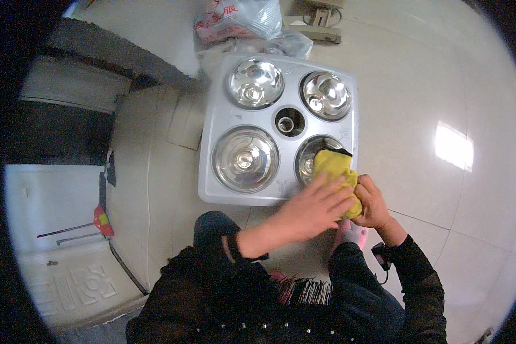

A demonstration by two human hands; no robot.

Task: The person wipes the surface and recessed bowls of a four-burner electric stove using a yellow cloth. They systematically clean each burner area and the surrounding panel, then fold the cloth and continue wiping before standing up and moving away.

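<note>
A silver bathroom heat-lamp panel (284,165) lies in front of me with its four reflector bulbs facing up. A bare lamp socket (286,124) sits in the round hole at its centre. Over the near right bulb (307,167) lies a yellow cloth (332,162) with a dark edge, covering part of the glass. My left hand (314,206), slightly blurred, rests on the cloth with its fingers stretched out and apart. My right hand (371,202) is closed around the cloth's bunched right side, just off the panel's near right corner.
Behind the panel stand plastic bags (245,21) with red writing. A grey-beige object (318,33) is on the tiled floor (413,107) beyond. To the left are a dark ledge (124,51) and a white panelled door (81,284). My knees flank the panel's near side.
</note>
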